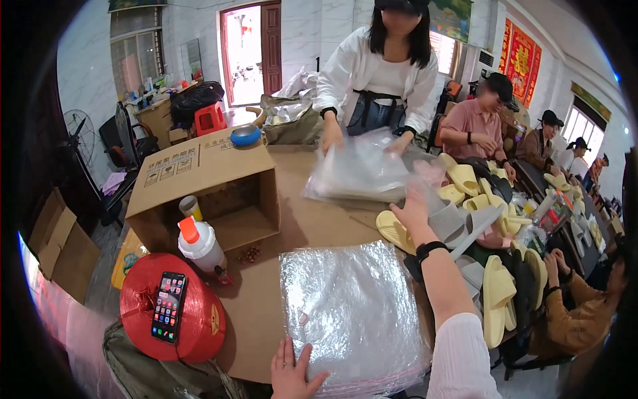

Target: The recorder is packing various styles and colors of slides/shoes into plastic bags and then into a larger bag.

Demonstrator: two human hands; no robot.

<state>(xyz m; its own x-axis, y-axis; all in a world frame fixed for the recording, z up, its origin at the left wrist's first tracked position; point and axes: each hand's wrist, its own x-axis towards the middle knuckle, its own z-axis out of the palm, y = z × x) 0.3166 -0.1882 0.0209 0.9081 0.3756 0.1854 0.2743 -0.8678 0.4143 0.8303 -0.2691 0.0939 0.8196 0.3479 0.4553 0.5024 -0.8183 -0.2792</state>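
My left hand (296, 374) lies with fingers spread at the lower left corner of a stack of clear plastic bags (352, 299). The stack is flat on the brown cardboard table cover, with pinkish edges at its near side. My right arm is stretched far forward, and my right hand (413, 211) has its fingers apart beside grey slippers (446, 223) and a yellow slipper (395, 231); whether it touches them I cannot tell. Across the table, a person in a white shirt handles another pile of clear bags (362, 169), blurred by motion.
On the left are an open cardboard box (199, 159) with a blue bowl (245, 135), a white bottle with an orange cap (199, 243), and a red twine roll (206, 332) bearing a phone (169, 307). Yellow slippers (498, 292) crowd the right, where several people sit.
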